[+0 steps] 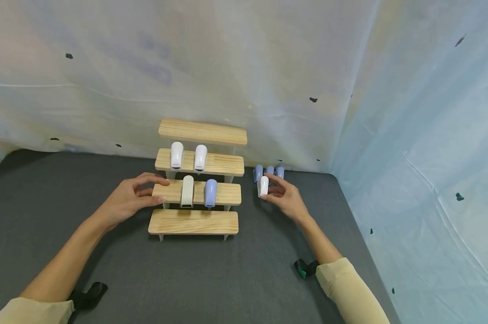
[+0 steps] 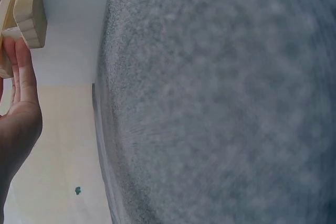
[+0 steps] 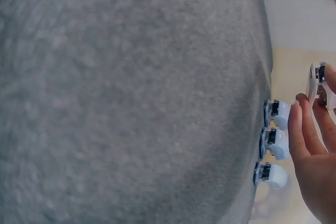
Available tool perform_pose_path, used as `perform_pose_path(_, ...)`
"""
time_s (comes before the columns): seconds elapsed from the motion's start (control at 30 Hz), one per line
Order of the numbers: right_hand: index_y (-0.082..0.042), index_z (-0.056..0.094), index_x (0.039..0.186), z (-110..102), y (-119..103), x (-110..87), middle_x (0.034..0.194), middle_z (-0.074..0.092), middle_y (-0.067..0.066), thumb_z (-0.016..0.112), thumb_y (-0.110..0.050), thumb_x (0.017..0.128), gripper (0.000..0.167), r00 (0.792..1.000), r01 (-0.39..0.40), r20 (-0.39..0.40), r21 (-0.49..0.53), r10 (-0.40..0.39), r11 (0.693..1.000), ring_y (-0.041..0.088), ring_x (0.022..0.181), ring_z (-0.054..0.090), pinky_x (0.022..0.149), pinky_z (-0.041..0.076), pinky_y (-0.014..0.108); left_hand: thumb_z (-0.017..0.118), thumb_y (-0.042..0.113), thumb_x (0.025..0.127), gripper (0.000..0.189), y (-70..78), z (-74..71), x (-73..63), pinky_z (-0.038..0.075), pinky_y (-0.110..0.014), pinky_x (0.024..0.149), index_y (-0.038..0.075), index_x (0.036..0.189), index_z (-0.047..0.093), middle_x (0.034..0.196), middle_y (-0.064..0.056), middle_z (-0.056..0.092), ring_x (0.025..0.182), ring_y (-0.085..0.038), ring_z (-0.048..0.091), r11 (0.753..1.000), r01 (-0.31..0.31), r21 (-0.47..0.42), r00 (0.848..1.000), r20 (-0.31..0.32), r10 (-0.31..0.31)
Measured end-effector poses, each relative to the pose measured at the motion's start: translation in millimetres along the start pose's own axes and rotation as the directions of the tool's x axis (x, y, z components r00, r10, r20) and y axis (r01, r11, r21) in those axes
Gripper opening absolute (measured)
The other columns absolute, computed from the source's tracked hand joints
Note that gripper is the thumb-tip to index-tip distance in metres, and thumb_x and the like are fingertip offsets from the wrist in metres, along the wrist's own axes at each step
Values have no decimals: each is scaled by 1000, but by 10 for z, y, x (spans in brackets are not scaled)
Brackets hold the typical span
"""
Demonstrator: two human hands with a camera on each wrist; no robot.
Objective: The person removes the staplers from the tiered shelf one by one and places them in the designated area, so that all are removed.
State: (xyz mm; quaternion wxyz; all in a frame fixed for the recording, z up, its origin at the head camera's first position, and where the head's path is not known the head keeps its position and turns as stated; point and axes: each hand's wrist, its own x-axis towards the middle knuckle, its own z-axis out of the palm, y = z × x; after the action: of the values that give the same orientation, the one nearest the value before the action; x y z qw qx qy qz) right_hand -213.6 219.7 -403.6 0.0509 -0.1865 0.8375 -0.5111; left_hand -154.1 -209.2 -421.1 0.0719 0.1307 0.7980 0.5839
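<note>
My left hand [image 1: 126, 198] holds the left end of the second-lowest board of a tiered wooden stand [image 1: 193, 222], its fingers and thumb spread along that end. In the left wrist view, the fingers [image 2: 23, 72] reach the board ends. A small white stapler [image 1: 263, 186] is pinched between the thumb and fingers of my right hand [image 1: 286, 198], right of the stand. On the second-lowest board are an off-white stapler [image 1: 187, 191] and a blue stapler [image 1: 210, 193]. Two white staplers, one left [image 1: 177, 155] and one right [image 1: 201, 158], occupy the board above.
Beyond my right hand, three blue staplers [image 1: 258, 173] stand in a row by the back curtain [image 1: 244, 67]; the right wrist view shows them side by side [image 3: 274, 144]. Dark grey cloth [image 1: 179, 279] covers the table. Another curtain [image 1: 422, 157] hangs along the right side.
</note>
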Motion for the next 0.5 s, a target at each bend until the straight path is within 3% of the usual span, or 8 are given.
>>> perform_pose_path(0.43,2,50,142,30,143,23,137,56,21,77,-2,86,62,1000,-9,-3,-71,9,997,38,107,63,76,54,24,74,27,92,46,-39,5,13,57,-40,82,9,133,59,148,-9,38,108,-19,63,1000,-4,-4,1000,0,4)
perform_pose_path(0.5,1,50,143,40,258,66,138,56,21,77,-3,86,63,1000,-8,-1,-82,8,997,37,107,63,76,55,27,74,27,92,46,-38,0,6,57,-41,83,9,133,59,148,-8,38,110,-19,62,1000,-1,4,1000,-6,1)
